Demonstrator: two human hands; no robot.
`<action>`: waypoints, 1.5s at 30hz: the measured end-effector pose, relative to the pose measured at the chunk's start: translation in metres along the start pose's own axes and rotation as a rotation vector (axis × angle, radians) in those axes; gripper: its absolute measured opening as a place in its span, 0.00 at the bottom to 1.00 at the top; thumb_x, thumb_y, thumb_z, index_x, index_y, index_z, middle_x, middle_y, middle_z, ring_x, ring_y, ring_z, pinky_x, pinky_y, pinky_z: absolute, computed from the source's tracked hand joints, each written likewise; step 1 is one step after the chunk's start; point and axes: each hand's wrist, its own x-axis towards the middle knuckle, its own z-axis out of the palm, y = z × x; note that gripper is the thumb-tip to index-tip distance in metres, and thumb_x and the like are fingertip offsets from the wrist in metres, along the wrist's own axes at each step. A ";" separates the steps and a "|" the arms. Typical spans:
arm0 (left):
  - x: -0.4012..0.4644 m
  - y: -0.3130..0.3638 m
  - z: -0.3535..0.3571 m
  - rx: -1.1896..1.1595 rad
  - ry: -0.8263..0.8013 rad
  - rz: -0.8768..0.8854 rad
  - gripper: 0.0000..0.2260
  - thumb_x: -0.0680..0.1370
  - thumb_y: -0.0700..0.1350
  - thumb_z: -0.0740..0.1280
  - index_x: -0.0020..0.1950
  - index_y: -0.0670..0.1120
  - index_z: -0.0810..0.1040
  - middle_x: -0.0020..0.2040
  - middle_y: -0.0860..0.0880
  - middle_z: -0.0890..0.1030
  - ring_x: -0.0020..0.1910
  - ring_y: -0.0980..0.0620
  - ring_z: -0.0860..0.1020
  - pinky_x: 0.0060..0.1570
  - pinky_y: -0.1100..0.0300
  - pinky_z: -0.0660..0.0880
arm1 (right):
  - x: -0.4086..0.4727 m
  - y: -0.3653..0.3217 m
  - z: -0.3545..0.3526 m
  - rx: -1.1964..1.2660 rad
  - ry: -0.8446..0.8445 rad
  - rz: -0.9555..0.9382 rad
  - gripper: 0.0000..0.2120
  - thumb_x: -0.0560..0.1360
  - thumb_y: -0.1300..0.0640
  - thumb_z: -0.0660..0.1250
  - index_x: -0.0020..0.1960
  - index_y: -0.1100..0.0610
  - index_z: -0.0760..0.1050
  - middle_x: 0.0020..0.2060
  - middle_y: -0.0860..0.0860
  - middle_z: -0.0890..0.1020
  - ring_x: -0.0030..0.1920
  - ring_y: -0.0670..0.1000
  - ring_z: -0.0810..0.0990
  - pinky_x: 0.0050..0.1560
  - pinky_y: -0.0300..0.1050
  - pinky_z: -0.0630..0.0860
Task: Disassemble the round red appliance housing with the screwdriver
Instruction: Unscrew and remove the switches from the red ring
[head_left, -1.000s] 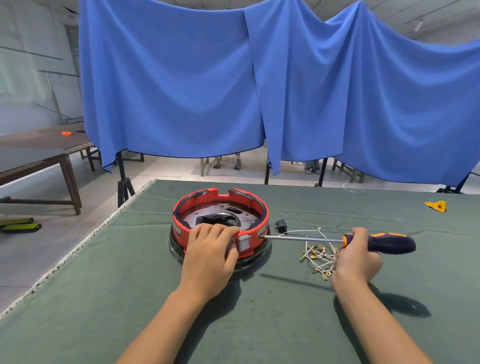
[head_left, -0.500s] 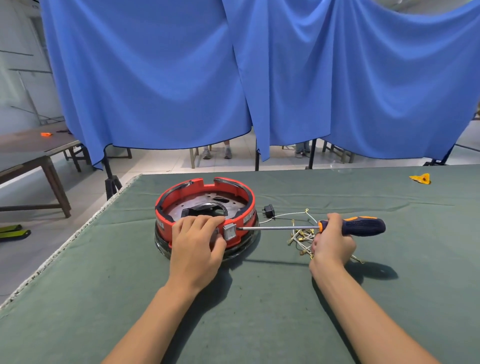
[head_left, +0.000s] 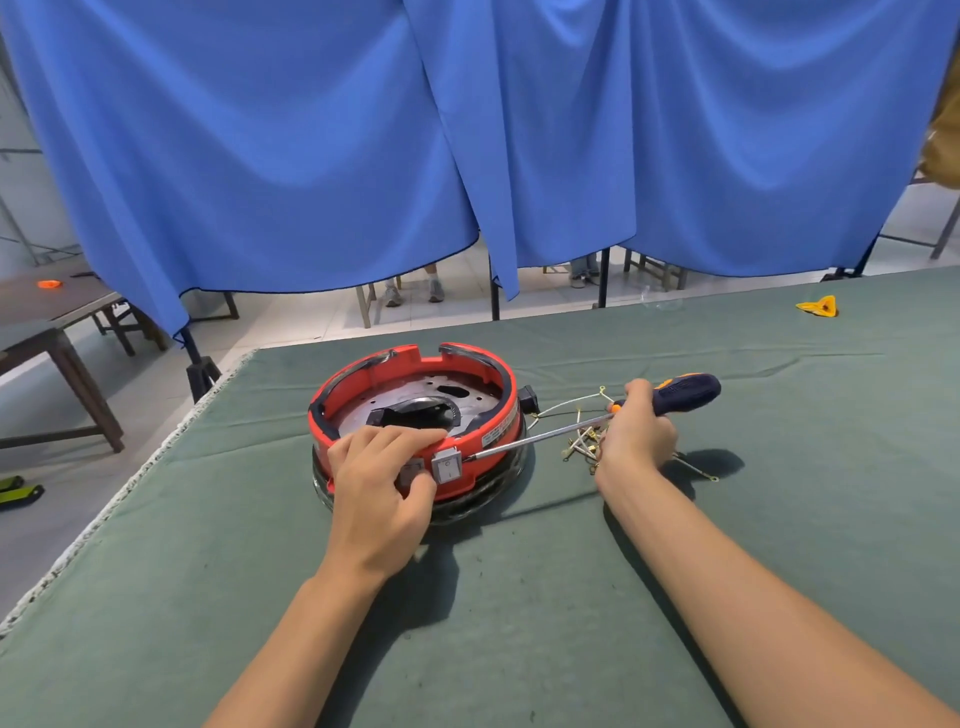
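Note:
The round red appliance housing (head_left: 415, 374) sits on the green table (head_left: 519, 597), left of centre, with a metal plate and a black part inside. My left hand (head_left: 376, 488) grips its near rim, fingers over the edge, thumb beside a white rocker switch (head_left: 447, 464). My right hand (head_left: 636, 434) holds the screwdriver (head_left: 680, 392) by its dark blue and orange handle. Its long metal shaft runs left, with the tip against the housing's side just right of the switch.
A tangle of white wires with brass terminals (head_left: 584, 441) lies under my right hand, leading to a black plug (head_left: 529, 399) beside the housing. A yellow piece (head_left: 820, 306) rests at the far right. Blue curtains hang behind; the table's left edge is near.
The view has tilted down and closer. The screwdriver handle has risen so the shaft slopes down to the housing; my left hand keeps its grip on the rim.

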 end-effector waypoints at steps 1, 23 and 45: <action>-0.001 0.000 0.000 -0.015 0.002 -0.004 0.17 0.67 0.40 0.62 0.51 0.51 0.82 0.47 0.60 0.80 0.51 0.61 0.71 0.57 0.68 0.56 | 0.001 0.000 0.003 -0.022 -0.002 0.000 0.11 0.71 0.51 0.63 0.33 0.57 0.72 0.28 0.47 0.77 0.26 0.51 0.69 0.29 0.44 0.65; -0.001 -0.018 0.000 0.022 0.119 -0.008 0.12 0.72 0.52 0.61 0.45 0.49 0.83 0.50 0.54 0.80 0.55 0.50 0.72 0.61 0.50 0.63 | -0.018 0.004 -0.012 0.123 0.057 -0.088 0.15 0.71 0.48 0.65 0.30 0.55 0.71 0.24 0.47 0.73 0.26 0.51 0.69 0.30 0.46 0.64; 0.001 -0.021 0.008 0.027 0.086 -0.090 0.14 0.78 0.52 0.59 0.47 0.49 0.83 0.44 0.53 0.76 0.50 0.57 0.64 0.64 0.38 0.58 | 0.000 0.011 0.041 -0.138 0.016 0.009 0.11 0.75 0.50 0.62 0.45 0.59 0.72 0.36 0.50 0.76 0.39 0.56 0.74 0.40 0.47 0.68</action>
